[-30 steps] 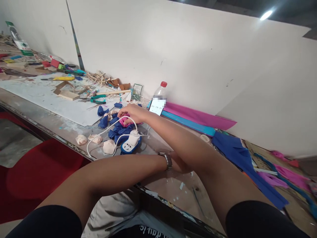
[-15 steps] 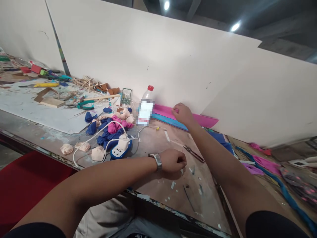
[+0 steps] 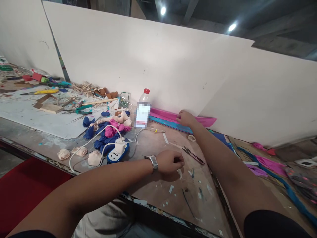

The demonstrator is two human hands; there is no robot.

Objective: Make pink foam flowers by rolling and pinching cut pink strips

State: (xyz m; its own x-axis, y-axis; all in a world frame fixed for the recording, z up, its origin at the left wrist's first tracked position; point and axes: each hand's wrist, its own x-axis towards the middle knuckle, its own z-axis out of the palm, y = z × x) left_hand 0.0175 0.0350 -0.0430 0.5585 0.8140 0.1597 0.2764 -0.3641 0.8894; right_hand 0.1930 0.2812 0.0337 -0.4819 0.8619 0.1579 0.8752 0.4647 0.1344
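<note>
Pink sheet (image 3: 163, 114) lies along the table's (image 3: 153, 145) back edge by the wall (image 3: 168, 66), behind blue sheet (image 3: 173, 125). Looks light, thin, easily creased; right end probably best grip. Right hand (image 3: 185, 118) at it, fingers bent, grip can't tell. Left hand (image 3: 170, 162) curled over mid-table, contents can't tell. Room: between left hand and back edge, snips (image 3: 194, 156) there.

Right hand (image 3: 187, 118) — at the pink strip (image 3: 165, 115).
</note>
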